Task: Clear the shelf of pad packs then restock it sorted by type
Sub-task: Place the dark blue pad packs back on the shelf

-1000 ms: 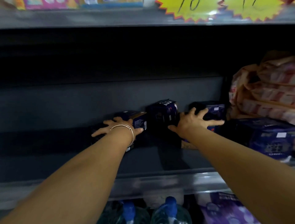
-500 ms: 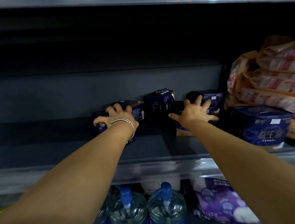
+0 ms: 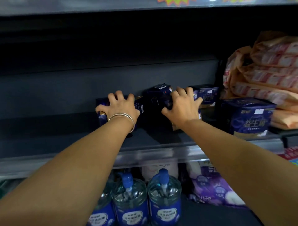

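On a dark grey store shelf [image 3: 77, 138] with a clear plastic strip along its front edge, a person reaches in with both bare arms toward a cluster of dark blue pad packs at the back. Their left hand [image 3: 120, 107], a thin silver bangle [image 3: 127, 118] at the wrist, curls its fingers over the top of the leftmost pack [image 3: 139, 105] and grips it. Their right hand [image 3: 181, 105] lies on the neighbouring packs with fingers spread and bent over a pack's top [image 3: 166, 100]; whether it has closed round it cannot be told. Another small blue pack [image 3: 208, 95] stands just behind that hand, and a larger blue pack [image 3: 248, 116] with gold Chinese characters and a white sticker sits near the shelf's right front. Peach-and-pink soft packs [image 3: 270, 69] are stacked against the right end. Above, the next shelf's edge carries yellow starburst price tags [image 3: 173, 2], cut off by the frame. Below stand clear water bottles [image 3: 164, 198] with blue caps and blue labels in Chinese, blurred, beside a purple bag [image 3: 216, 188] printed "18" with Chinese characters.
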Tool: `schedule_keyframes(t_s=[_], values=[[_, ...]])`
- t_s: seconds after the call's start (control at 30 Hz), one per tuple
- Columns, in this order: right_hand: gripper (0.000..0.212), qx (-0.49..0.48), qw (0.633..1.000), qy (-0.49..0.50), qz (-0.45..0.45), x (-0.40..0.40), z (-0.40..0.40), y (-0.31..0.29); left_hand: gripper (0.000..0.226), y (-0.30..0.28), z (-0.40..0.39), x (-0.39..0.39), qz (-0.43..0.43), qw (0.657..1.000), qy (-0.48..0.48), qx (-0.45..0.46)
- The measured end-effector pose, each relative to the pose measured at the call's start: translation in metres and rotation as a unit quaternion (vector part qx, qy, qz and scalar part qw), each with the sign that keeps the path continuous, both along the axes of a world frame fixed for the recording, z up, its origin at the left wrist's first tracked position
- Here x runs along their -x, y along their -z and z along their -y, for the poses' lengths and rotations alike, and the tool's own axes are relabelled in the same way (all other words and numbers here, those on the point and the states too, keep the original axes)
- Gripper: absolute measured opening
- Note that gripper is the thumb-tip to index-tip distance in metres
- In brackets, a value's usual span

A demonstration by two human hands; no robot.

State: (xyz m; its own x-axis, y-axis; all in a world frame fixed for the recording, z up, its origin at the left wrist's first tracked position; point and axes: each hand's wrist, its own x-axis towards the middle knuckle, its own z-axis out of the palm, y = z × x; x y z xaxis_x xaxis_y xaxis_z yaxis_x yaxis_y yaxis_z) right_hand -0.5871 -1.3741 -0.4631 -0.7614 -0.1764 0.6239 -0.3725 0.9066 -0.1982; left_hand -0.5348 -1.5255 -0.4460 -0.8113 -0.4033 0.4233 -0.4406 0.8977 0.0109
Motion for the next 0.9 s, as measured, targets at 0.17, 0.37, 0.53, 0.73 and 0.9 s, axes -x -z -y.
schedule_keyframes(t_s=[0.17,0.37,0.53,0.73,0.9], values=[[0.054,0.014,0.999,-0.030,-0.010,-0.054,-0.016,-0.021,0.029,-0.022,-0.027,-0.051,-0.025,0.999,0.038,-0.027],[0.055,0.015,0.999,-0.034,-0.009,-0.145,-0.067,-0.023,0.025,-0.027,-0.077,-0.129,-0.021,0.996,0.077,-0.050],[0.056,0.017,0.999,-0.023,0.018,-0.210,-0.119,0.000,0.024,-0.006,-0.122,-0.182,-0.001,0.990,0.114,-0.078],[0.051,0.019,0.997,0.006,0.078,-0.247,-0.181,0.053,0.022,0.046,-0.175,-0.215,0.053,0.977,0.176,-0.108],[0.048,0.012,0.987,0.047,0.150,-0.240,-0.234,0.110,0.014,0.101,-0.224,-0.199,0.119,0.958,0.209,-0.156]])
